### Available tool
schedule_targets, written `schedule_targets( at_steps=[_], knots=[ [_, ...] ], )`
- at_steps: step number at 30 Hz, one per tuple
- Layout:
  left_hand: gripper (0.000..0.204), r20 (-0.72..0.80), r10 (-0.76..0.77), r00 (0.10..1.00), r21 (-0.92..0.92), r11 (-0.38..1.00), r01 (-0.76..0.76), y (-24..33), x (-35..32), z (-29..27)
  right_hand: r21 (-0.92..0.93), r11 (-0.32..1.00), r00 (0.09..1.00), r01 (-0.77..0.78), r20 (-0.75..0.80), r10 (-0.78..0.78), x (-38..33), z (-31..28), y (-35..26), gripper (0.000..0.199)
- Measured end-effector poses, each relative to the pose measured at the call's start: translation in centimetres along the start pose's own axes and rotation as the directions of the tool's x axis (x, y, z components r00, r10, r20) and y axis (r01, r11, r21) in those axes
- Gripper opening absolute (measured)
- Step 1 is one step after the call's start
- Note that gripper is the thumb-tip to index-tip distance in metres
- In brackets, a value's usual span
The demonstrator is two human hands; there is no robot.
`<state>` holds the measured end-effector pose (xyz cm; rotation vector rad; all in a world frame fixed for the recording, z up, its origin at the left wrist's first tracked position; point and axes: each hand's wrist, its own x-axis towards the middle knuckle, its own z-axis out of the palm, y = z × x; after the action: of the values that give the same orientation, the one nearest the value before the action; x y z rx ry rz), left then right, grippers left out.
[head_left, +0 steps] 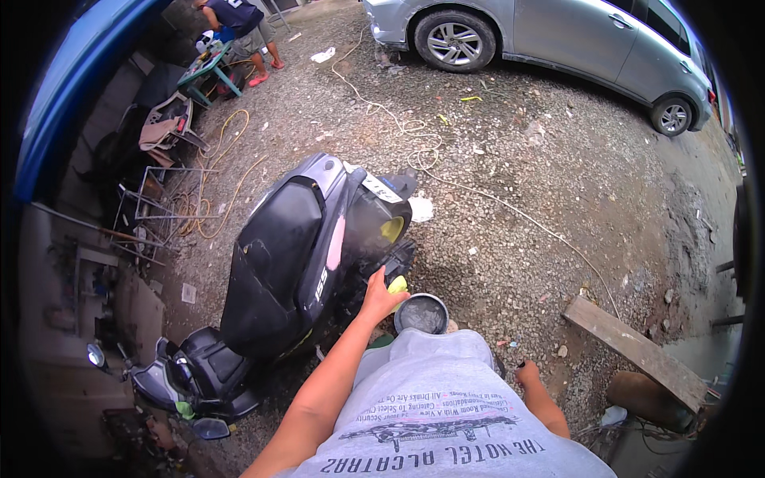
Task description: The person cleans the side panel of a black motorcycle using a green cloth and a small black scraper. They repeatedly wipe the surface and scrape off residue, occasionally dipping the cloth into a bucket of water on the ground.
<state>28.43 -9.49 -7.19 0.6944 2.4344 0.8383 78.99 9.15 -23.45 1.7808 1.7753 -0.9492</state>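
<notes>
**Sponge work at scooter's rear, tin close underfoot**

The left hand (381,293) is closing its fingers around a yellow sponge (398,284), pressing it near the black scooter (295,263) at its rear right side. A round tin (422,313) of grey liquid is sitting just right of the sponge, touching the person's grey-clad knee (434,350). The right hand (527,372) is resting low on the near right; its fingers are curled, holding nothing that I can see. Risk noted: the knee is crowding the tin, so a shift could tip it onto the gravel (518,199). A cord (478,195) is trailing across the ground farther off.
</notes>
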Motion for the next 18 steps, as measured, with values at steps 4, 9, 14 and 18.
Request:
schedule_targets(
  at_steps=[4,9,14,18],
  knots=[
    [0.081,0.248,-0.298,0.922,-0.38,0.845,0.375,-3.1,-1.7,-5.6,-0.063,0.994,0.985,-0.094,0.138,0.102,-1.7,2.7,-3.0,0.028],
    [0.053,0.492,0.002,0.871,-0.748,0.512,0.422,3.3,2.0,-6.2,0.098,0.935,0.923,0.341,-0.22,-0.314,6.1,0.4,-7.3,0.023],
    [0.043,0.537,0.0,0.843,-0.706,0.548,0.45,-0.3,2.9,-13.9,0.583,0.678,0.845,0.448,-0.027,-0.534,-6.6,4.9,-32.8,0.016],
    [0.049,0.599,0.224,0.769,-0.702,0.608,0.37,2.7,7.8,-19.6,0.75,0.425,0.728,0.507,-0.107,-0.678,-14.2,3.9,-46.3,0.027]
  ],
)
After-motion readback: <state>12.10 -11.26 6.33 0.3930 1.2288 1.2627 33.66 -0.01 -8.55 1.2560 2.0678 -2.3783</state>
